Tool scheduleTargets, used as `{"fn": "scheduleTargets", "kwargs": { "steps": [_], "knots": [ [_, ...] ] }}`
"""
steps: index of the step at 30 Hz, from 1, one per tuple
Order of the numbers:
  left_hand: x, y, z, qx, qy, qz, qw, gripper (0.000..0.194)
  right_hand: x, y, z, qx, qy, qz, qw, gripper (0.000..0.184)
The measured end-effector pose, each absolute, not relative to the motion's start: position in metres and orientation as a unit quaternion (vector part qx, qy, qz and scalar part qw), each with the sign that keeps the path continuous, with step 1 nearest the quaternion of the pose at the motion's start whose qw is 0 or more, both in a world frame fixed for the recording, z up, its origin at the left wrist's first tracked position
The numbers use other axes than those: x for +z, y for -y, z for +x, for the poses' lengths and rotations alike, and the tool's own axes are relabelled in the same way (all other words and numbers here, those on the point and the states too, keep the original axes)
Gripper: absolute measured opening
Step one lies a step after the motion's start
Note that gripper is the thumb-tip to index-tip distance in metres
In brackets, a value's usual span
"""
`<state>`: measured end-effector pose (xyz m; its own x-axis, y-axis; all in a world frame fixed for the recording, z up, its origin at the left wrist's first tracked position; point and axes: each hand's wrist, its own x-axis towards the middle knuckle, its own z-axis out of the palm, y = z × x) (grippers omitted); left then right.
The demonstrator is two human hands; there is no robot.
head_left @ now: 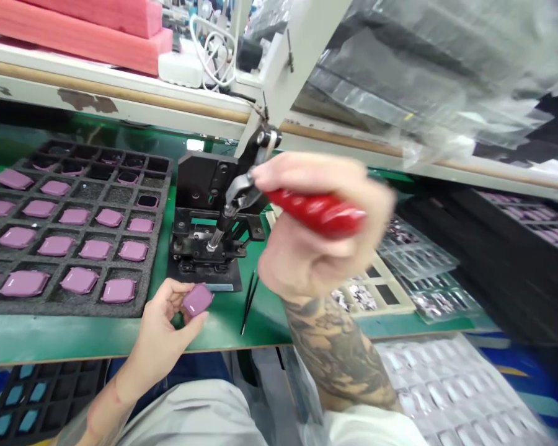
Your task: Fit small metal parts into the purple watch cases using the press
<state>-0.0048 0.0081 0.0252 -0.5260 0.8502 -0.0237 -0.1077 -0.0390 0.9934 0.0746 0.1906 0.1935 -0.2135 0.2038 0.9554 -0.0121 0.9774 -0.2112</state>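
In the head view, a benchtop hand press (pixel 199 204) stands on a green bench top (pixel 223 331), and everything is placed around it. The right hand (pixel 307 229) is just in front of the press, its fingers closed around the press's red lever handle (pixel 318 212). The left hand (pixel 160 334) is near the press's front edge, with thumb and fingertips pressed together, pinching a mauve rounded-square piece (pixel 198 300) that is tilted and not touching the press. Left of the press lies a black foam tray (pixel 160 186) with more mauve pieces in its cells; some cells at the back look dark. Just in front of the press, to the right, lie black-tipped tweezers (pixel 248 303). Right of the press are clear blister trays (pixel 413 254), and a cream frame tray (pixel 376 297) sits beside them.
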Motion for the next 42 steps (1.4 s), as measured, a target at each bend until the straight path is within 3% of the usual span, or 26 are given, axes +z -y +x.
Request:
{"fn": "scheduleTargets", "kwargs": {
  "steps": [4,8,12,16,21,26,30,33,37,40,42],
  "knots": [
    [0.026,-0.006,-0.005,0.614,-0.587,0.385,0.362,0.031,0.215,-0.165,0.077,0.145,0.741,-0.118,0.645,0.030],
    [0.024,-0.003,-0.004,0.611,-0.586,0.439,0.301,0.033,0.172,-0.160,0.109,0.143,0.748,-0.104,0.640,0.031],
    [0.026,0.003,-0.004,0.622,-0.590,0.446,0.258,0.038,0.107,-0.160,0.145,0.217,0.861,-0.118,0.445,0.035],
    [0.039,0.007,-0.009,0.594,-0.590,0.499,0.224,0.048,0.074,-0.165,0.140,0.190,0.935,-0.136,0.266,0.046],
    [0.059,0.006,-0.019,0.542,-0.607,0.569,0.118,0.045,0.063,-0.176,0.105,0.148,0.964,-0.166,0.145,0.049],
    [0.069,0.007,-0.031,0.438,-0.671,0.598,-0.014,0.050,0.058,-0.163,0.121,0.205,0.931,-0.206,0.220,0.058],
    [0.069,-0.017,-0.036,0.293,-0.716,0.628,-0.085,0.034,0.057,-0.146,0.154,0.237,0.898,-0.225,0.294,0.064],
    [0.070,-0.050,-0.037,0.183,-0.745,0.640,-0.044,0.029,0.060,-0.142,0.170,0.214,0.885,-0.242,0.335,0.063],
    [0.076,-0.075,-0.043,0.109,-0.740,0.664,0.018,0.036,0.064,-0.147,0.179,0.192,0.888,-0.236,0.345,0.062],
    [0.081,-0.068,-0.042,0.124,-0.733,0.668,0.039,0.041,0.064,-0.150,0.179,0.178,0.888,-0.238,0.352,0.064],
    [0.085,-0.055,-0.036,0.201,-0.723,0.656,0.079,0.051,0.064,-0.148,0.176,0.159,0.888,-0.220,0.372,0.069]
  ]
}}
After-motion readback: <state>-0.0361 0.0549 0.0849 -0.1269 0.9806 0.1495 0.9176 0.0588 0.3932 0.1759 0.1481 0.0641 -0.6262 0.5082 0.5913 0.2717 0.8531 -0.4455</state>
